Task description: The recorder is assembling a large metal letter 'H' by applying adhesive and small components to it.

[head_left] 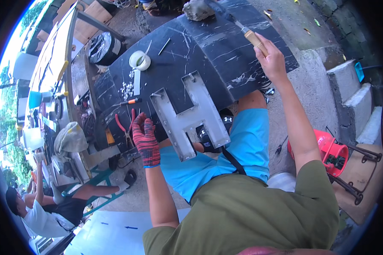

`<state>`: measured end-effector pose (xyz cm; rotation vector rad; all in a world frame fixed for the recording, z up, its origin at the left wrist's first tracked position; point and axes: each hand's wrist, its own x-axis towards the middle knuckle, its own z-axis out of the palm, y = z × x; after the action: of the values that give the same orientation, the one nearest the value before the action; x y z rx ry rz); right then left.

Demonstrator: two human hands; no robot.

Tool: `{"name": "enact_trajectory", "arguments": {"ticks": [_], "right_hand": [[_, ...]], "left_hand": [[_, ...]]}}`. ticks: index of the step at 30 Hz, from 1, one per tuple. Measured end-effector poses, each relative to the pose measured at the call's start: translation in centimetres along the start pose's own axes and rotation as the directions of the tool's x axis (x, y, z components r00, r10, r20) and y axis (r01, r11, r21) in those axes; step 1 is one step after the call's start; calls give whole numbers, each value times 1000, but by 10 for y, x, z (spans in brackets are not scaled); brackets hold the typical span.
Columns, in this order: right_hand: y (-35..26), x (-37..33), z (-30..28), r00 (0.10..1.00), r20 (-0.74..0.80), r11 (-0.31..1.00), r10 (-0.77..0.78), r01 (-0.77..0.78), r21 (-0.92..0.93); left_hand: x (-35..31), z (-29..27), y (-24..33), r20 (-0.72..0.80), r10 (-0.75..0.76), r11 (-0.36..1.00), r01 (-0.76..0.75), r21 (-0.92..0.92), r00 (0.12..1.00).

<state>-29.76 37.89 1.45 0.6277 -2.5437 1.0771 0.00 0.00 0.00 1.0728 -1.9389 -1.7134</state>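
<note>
A hollow metal letter H (187, 112) lies across the front edge of the black marbled table (174, 46) and over my lap. My right hand (271, 59), bare, is closed round a wooden-handled tool (254, 41). Its dark head reaches the far edge, beside a rough pale stone (198, 10); I cannot tell whether they touch. My left hand (145, 142), in a red and black glove, is left of the letter with its fingertips together. Whatever they may hold is too small to name. Red-handled pliers (122, 127) lie beside that hand.
On the table are a white cup (139, 60) with a stick in it, small pale bits (127, 90), a pale strip (137, 82), an orange-tipped tool (131, 101) and a thin rod (164, 46). A red bucket (327, 153) lies right. Another person (51, 212) works at the left.
</note>
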Motion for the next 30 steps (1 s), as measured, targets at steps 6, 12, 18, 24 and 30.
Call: {"name": "enact_trajectory", "arguments": {"ticks": [6, 12, 18, 24, 30], "right_hand": [[16, -3, 18, 999, -40, 999, 2, -3, -33], [29, -7, 32, 1000, 23, 988, 5, -1, -157], [25, -11, 31, 1000, -12, 965, 27, -29, -261], [-33, -22, 23, 935, -254, 915, -247, 139, -378], [-134, -87, 41, 966, 230, 946, 118, -180, 271]], "left_hand": [[-22, 8, 19, -36, 244, 943, -228, 241, 969], [15, 27, 46, 84, 483, 811, -481, 334, 872], [49, 47, 55, 267, 591, 624, -641, 447, 761], [45, 49, 49, 224, 491, 769, -539, 344, 842], [42, 54, 53, 164, 413, 845, -444, 299, 896]]}}
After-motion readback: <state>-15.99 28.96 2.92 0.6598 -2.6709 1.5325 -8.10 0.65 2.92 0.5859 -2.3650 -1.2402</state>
